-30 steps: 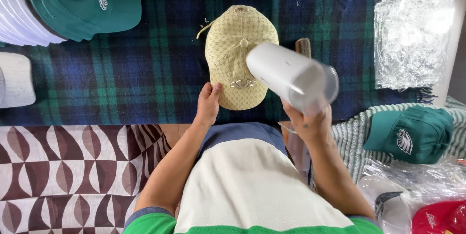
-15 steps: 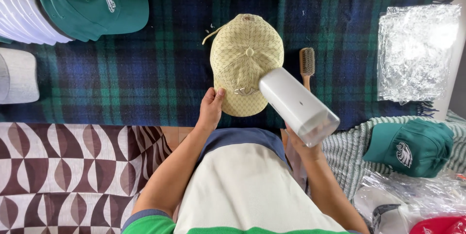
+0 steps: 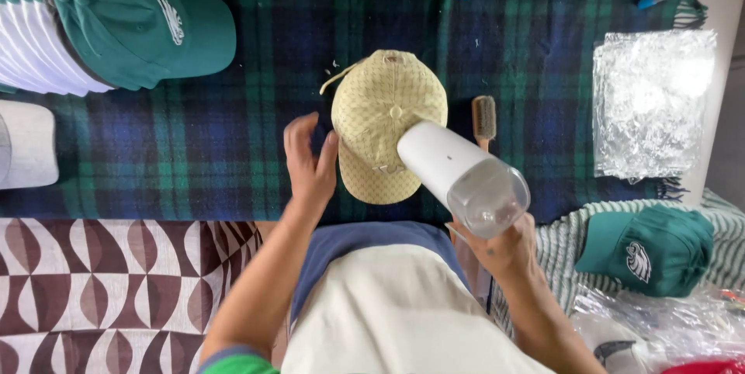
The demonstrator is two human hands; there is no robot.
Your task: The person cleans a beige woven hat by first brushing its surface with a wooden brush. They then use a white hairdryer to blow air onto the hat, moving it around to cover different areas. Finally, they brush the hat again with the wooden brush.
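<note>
A tan patterned cap (image 3: 380, 114) lies on a blue and green plaid blanket (image 3: 233, 133), brim toward me. My right hand (image 3: 500, 246) grips a white handheld device with a clear end (image 3: 462, 176), pointed at the cap's brim. My left hand (image 3: 309, 161) hovers just left of the brim with fingers spread, holding nothing. A small wooden brush (image 3: 484, 119) lies right of the cap, partly behind the device.
A green cap (image 3: 147, 21) on striped cloth sits far left, another green cap (image 3: 648, 250) at right. A stack of clear plastic bags (image 3: 652, 102) lies at the right edge, a white cap (image 3: 23, 145) at left. Brown patterned fabric (image 3: 116, 281) covers the near left.
My left hand has let go of the cap's brim and opened beside it. The view has shifted, so the cap sits lower in frame.
</note>
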